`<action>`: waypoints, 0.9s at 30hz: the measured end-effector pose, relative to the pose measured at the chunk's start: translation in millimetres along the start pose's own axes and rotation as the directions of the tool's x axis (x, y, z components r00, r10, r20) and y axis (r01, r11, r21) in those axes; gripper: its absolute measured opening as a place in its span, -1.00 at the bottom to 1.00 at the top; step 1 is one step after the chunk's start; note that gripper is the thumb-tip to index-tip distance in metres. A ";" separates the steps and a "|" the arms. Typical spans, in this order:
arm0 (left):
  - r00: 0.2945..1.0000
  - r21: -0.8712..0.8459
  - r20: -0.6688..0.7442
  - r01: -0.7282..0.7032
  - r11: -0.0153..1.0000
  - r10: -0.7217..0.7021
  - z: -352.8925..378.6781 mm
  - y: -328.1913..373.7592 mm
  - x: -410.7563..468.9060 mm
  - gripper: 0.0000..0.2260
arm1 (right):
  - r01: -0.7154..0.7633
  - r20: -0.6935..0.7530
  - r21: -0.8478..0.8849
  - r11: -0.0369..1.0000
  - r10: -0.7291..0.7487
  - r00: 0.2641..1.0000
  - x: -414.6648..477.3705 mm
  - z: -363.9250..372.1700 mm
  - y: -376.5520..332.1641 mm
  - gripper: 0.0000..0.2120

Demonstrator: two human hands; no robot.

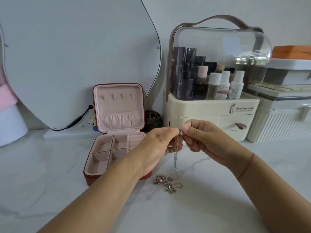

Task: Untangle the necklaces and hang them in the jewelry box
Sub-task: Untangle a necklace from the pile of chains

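A thin silver necklace chain (175, 158) hangs down between my two hands above the white marble table. My left hand (158, 147) pinches its top from the left, and my right hand (200, 137) pinches it from the right, fingertips nearly touching. Below them a tangled heap of necklaces (166, 182) with a pinkish bead lies on the table. The red jewelry box (117, 132) stands open to the left, its pink lid upright with a row of small hooks (116, 97) and a gathered pocket. Its tray compartments look empty.
A cream cosmetics organizer (212, 115) with a clear dome and bottles stands behind my hands. A curved mirror (75, 56) leans against the wall at left, with a black cable (79, 119) at its base. A small dark jar (152, 119) sits between box and organizer. White containers (284, 115) are at right.
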State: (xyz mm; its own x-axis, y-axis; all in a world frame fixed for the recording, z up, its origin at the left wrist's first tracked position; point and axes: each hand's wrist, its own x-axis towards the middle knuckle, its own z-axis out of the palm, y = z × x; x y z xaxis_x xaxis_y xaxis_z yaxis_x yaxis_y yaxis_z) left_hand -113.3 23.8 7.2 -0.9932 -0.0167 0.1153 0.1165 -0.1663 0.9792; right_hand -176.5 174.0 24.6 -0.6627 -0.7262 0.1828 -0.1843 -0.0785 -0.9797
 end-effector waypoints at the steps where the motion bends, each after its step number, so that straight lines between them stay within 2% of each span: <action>1: 1.000 0.001 0.002 -0.001 1.000 0.001 -0.6 -0.4 0.0 -0.77 | -0.004 0.000 0.001 1.000 0.004 1.000 -0.1 0.4 -0.2 -0.78; 7: 0.999 0.025 0.018 -0.035 0.999 0.035 -1.2 1.1 -1.3 -0.83 | -0.006 -0.016 0.029 1.000 0.007 1.000 1.2 -3.6 2.0 -0.74; 12: 1.000 0.058 0.005 -0.030 0.998 0.030 -0.3 2.5 -2.5 -0.88 | 0.009 0.048 0.056 0.998 -0.012 0.999 3.1 -4.8 4.7 -0.65; 16: 1.000 0.055 -0.019 -0.023 0.998 0.024 -0.8 3.5 -2.5 -0.87 | -0.003 0.071 0.048 0.999 -0.001 0.998 2.6 -5.6 5.1 -0.77; 21: 0.998 0.063 -0.036 -0.043 0.997 0.046 -1.2 4.2 -1.6 -0.87 | -0.006 0.029 0.054 0.999 0.004 1.000 2.3 -5.7 5.0 -0.94; 27: 0.995 0.125 -0.056 -0.077 0.989 0.084 -0.6 3.9 -1.8 -0.88 | -0.008 -0.001 -0.008 1.000 0.008 1.000 3.8 -7.1 8.6 -0.88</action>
State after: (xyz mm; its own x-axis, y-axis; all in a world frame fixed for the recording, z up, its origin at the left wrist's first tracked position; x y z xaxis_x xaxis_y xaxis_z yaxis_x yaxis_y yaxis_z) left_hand -111.0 22.6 10.7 -0.9784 -0.0856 0.1880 0.1919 -0.0402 0.9806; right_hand -185.8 175.4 17.5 -0.6646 -0.7264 0.1752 -0.1851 -0.0672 -0.9804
